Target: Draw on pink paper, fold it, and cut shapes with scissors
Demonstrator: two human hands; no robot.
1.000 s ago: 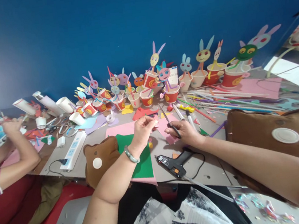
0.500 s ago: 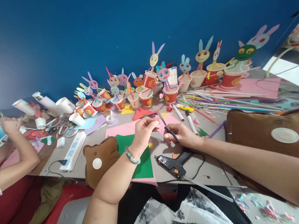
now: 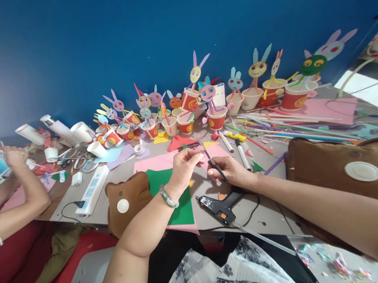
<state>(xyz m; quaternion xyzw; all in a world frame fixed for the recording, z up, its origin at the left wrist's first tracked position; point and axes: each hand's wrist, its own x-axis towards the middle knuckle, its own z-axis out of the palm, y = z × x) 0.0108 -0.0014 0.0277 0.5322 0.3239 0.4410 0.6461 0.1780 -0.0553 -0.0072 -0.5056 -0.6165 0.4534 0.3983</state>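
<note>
My right hand [image 3: 231,170] is closed around dark-handled scissors [image 3: 217,167], whose narrow blades point up and away from me. Just left of the blades, my left hand [image 3: 184,169] pinches a tiny piece of pink paper [image 3: 202,155] between thumb and fingertips. Its outline is mostly hidden by the fingers. Under and beside my left wrist lies a green paper sheet [image 3: 180,212], on top of a pink sheet [image 3: 152,163]. Nearer to me, below my right hand, a black glue gun [image 3: 219,209] rests on its side with a clear glue stick [image 3: 264,239] sticking out behind.
Paper cups with rabbit-faced figures [image 3: 216,118] line the blue wall. Pipe cleaners [image 3: 288,128] and markers [image 3: 242,155] lie to the right. Brown plush pads [image 3: 327,165] [image 3: 126,191] flank my arms. A power strip [image 3: 93,191] and a co-worker's arm [image 3: 29,181] are at left.
My left hand has shifted very slightly right, toward the scissors. My right hand and the scissors look almost unmoved. The co-worker's hand has moved a little to the right.
</note>
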